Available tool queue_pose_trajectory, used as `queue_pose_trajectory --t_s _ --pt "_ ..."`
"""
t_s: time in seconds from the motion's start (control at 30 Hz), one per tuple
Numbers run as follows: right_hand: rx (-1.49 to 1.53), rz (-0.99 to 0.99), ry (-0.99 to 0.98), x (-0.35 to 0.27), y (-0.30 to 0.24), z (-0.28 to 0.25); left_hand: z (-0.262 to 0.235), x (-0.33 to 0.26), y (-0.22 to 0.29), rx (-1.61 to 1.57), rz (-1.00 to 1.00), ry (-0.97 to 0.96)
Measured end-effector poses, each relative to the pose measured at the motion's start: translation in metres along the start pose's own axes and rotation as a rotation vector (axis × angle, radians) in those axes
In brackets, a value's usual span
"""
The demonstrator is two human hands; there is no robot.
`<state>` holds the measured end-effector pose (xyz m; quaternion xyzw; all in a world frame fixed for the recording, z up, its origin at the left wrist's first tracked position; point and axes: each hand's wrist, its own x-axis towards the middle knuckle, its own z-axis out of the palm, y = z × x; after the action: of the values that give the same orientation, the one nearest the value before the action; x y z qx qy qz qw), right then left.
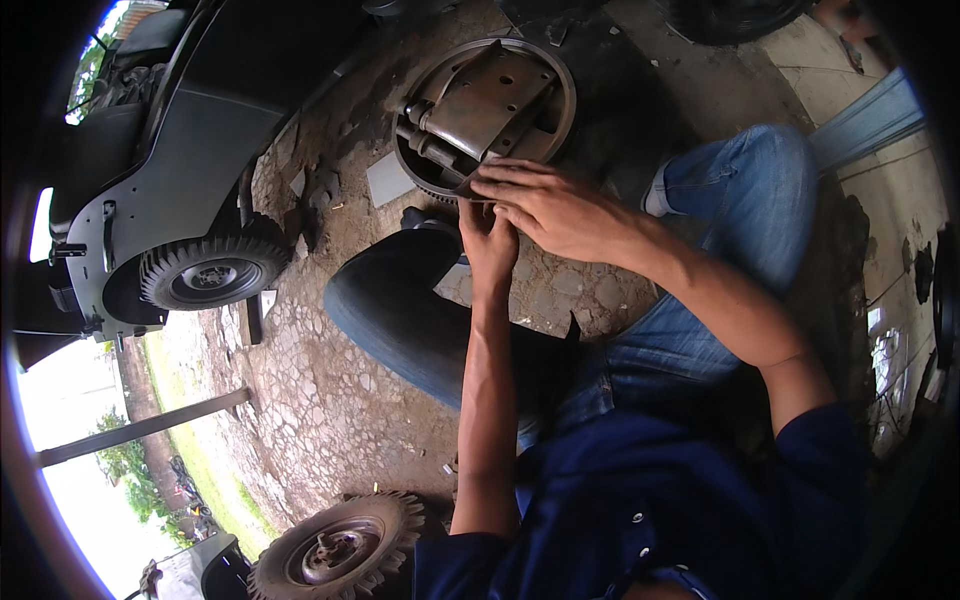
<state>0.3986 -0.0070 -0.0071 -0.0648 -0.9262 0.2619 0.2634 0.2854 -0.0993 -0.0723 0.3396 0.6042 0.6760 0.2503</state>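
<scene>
My left hand (488, 243) is closed at the lower edge of a thin, dark, flat piece (480, 199); whether it is sandpaper or metal I cannot tell. Over its upper side lie the fingers of my right hand (575, 212), with the thumb below, so the piece sits between them. Just beyond both hands is a round metal flywheel (568, 85) with a toothed rim. Across it rests a brownish metal plate (490, 95) with several holes and cylindrical barrels on its near left edge. My fingers hide the near end of the plate.
A pale flat tile (388, 180) lies left of the flywheel. A dark green vehicle (185, 150) with a treaded wheel (212, 272) stands at the left. Another loose wheel (335, 545) is at the lower left. My bent legs (400, 290) flank the work; a tire (730, 15) is at the top.
</scene>
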Motion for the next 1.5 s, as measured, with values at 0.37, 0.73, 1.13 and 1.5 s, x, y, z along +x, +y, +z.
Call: queue_pose_trajectory --t_s 0.37,0.73,1.13,1.5 --pt "-0.004 0.065 0.003 -0.002 -0.003 -0.002 -0.002 0.002 0.006 0.034 0.043 -0.031" --pt "-0.041 0.009 0.048 0.002 0.003 0.001 0.003 0.0 0.011 -0.046 -0.007 0.019" --pt "-0.158 0.006 0.121 -0.013 -0.005 0.015 -0.002 0.0 0.005 -0.003 0.024 -0.042" --pt "-0.151 0.051 0.008 -0.005 0.0 0.005 -0.007 0.001 -0.001 0.016 -0.005 -0.077"
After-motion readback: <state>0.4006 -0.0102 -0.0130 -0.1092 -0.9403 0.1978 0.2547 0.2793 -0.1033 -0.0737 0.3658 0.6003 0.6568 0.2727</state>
